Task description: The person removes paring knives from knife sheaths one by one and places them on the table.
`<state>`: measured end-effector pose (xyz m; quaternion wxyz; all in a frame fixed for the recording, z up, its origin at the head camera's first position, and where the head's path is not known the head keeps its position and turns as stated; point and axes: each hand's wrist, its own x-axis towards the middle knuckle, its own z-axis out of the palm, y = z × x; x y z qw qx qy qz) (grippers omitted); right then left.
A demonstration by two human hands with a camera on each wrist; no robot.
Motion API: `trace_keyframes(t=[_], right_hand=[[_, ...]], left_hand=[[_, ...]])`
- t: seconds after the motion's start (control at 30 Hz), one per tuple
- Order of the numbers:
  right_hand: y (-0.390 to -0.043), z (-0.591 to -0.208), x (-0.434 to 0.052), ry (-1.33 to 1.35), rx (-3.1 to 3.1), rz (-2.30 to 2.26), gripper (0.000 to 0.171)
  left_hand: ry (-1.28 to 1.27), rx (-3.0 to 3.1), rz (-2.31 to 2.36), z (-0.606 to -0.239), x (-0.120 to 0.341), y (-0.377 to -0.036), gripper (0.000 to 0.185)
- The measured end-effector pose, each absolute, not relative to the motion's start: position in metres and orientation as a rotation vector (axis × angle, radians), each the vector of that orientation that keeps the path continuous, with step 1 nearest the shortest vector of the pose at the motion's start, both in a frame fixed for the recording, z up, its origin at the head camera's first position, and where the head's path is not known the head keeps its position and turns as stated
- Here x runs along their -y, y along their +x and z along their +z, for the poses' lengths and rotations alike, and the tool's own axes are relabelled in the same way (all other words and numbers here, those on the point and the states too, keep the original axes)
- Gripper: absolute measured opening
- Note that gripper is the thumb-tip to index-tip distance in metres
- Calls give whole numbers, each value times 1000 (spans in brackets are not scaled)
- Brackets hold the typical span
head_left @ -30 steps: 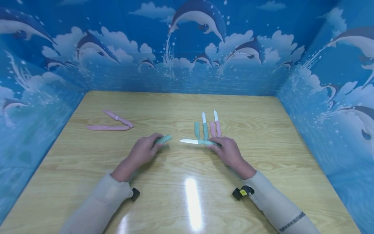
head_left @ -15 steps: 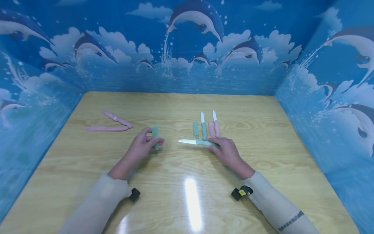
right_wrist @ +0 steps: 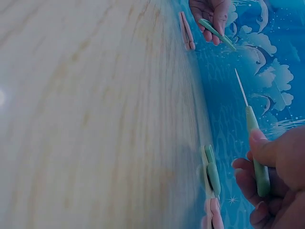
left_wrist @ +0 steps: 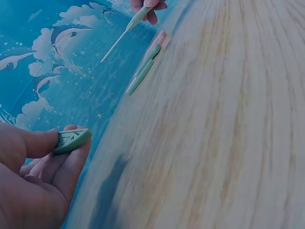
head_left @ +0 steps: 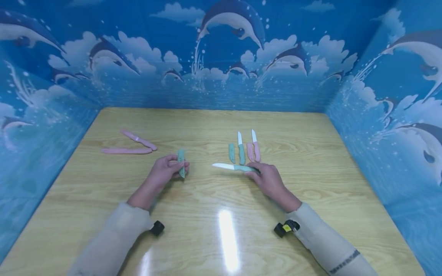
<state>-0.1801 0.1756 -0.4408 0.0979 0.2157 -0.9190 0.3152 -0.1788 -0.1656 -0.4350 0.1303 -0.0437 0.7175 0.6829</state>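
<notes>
My left hand (head_left: 165, 172) pinches a green knife sheath (head_left: 181, 163) between thumb and fingers, holding it roughly upright just above the wooden table (head_left: 214, 237); the left wrist view shows the sheath (left_wrist: 71, 140) at my fingertips. My right hand (head_left: 266, 177) grips the green handle of a white-bladed knife (head_left: 230, 167), whose blade points left toward the sheath. The right wrist view shows that knife (right_wrist: 251, 129) held in my fingers, with the left hand (right_wrist: 209, 12) and sheath far off.
Behind my right hand lie a green sheath (head_left: 231, 152), a green knife (head_left: 241, 148), a pink sheath (head_left: 250, 151) and a pink knife (head_left: 256, 146) side by side. Two sheathed pink knives (head_left: 132, 145) lie at the left. Blue dolphin-print walls (head_left: 221, 57) enclose the table.
My left hand has turned the green sheath from pointing right to standing roughly upright and shifted slightly left. The right hand and its knife have barely moved.
</notes>
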Motion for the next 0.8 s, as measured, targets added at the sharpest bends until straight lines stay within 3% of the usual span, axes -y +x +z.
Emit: trace_keyframes(t=[0.6, 0.8], right_hand=[[-179, -437, -167, 588, 2739, 956, 31], [-178, -427, -161, 654, 2748, 1132, 21]], left_hand=[[-112, -2091, 1970, -432, 164, -177, 36], [-101, -2108, 1916, -430, 164, -175, 38]])
